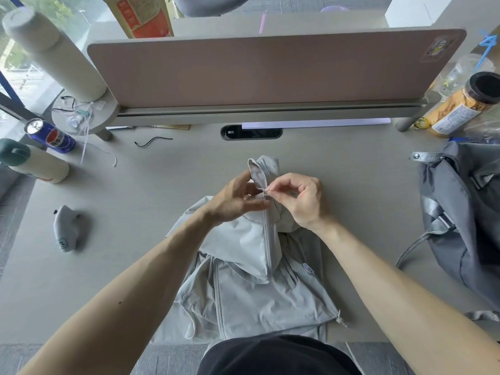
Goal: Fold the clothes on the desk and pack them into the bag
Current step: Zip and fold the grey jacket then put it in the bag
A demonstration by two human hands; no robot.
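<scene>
A light grey zip jacket [251, 293] lies on the desk [135, 239] in front of me, its lower part hanging over the near edge. Its collar end [263, 169] is lifted off the desk. My left hand [238, 200] holds the fabric beside the zipper, fingers curled round it. My right hand [300, 198] pinches the zipper pull between thumb and forefinger, near the top of the zip. A dark grey bag [465, 220] sits on the right side of the desk, apart from both hands.
A small grey pouch [66, 228] lies at the left. A blue can [50, 135] and cream bottles [38, 163] stand at the far left. A snack jar [460, 104] and plastic cup are at the far right. A brown divider panel [270, 69] closes the back.
</scene>
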